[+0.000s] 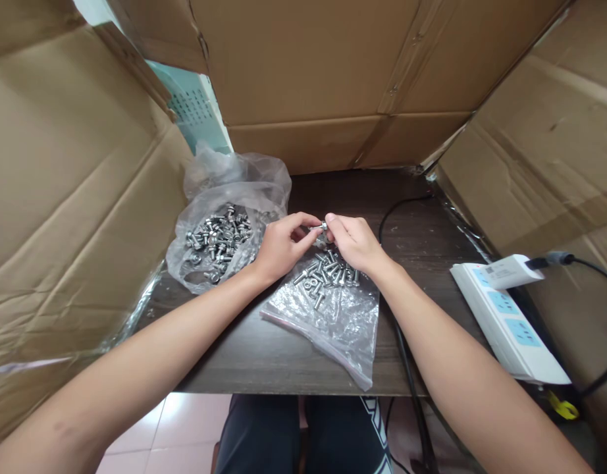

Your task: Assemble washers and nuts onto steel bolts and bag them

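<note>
A dark wood-grain table stood walled by brown cardboard panels. Left hand and right hand together pinched one small steel bolt above mid-table — clear plastic bags of bolts below, white power strip at the right edge.

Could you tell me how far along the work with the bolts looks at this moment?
A pile of bolts already sits in the open bag. The left hand and right hand pinch one bolt between them. More loose bolts wait on the flat bag.
</note>
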A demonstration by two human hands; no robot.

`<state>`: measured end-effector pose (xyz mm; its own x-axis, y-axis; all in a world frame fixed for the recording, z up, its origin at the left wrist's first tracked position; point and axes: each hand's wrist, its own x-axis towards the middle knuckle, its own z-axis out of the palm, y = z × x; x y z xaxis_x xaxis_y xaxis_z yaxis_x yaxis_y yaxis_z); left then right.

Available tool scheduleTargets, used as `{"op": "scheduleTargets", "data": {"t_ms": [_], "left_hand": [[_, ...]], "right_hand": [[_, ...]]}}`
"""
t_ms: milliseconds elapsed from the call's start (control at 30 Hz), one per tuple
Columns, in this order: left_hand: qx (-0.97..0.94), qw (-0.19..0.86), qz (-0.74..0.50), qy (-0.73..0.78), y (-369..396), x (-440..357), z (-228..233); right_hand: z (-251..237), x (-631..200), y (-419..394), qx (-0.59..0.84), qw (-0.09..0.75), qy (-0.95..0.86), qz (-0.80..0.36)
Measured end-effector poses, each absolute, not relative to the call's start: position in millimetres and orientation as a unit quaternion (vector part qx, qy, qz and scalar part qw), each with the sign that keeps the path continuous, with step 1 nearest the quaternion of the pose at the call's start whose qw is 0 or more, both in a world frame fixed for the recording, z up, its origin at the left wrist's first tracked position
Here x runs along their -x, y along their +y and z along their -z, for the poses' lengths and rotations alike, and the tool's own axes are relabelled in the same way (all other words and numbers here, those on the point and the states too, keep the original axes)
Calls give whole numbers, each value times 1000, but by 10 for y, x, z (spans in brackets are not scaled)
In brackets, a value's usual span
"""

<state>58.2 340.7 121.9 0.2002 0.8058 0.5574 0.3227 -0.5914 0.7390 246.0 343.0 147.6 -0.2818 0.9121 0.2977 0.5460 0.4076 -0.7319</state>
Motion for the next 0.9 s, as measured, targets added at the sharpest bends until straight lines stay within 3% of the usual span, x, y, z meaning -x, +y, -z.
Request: {"op": "scheduleTargets", "data": {"t_ms": [133,900], "left_hand": [[-727,279,-504,375,3411,-588,-1215],[-759,215,-480,385,3417,-584,-1199]], "right_hand": [[-1494,-2452,3420,463,374,-759,-265],[-1497,-2414,3383,500,346,-758,-236]]}}
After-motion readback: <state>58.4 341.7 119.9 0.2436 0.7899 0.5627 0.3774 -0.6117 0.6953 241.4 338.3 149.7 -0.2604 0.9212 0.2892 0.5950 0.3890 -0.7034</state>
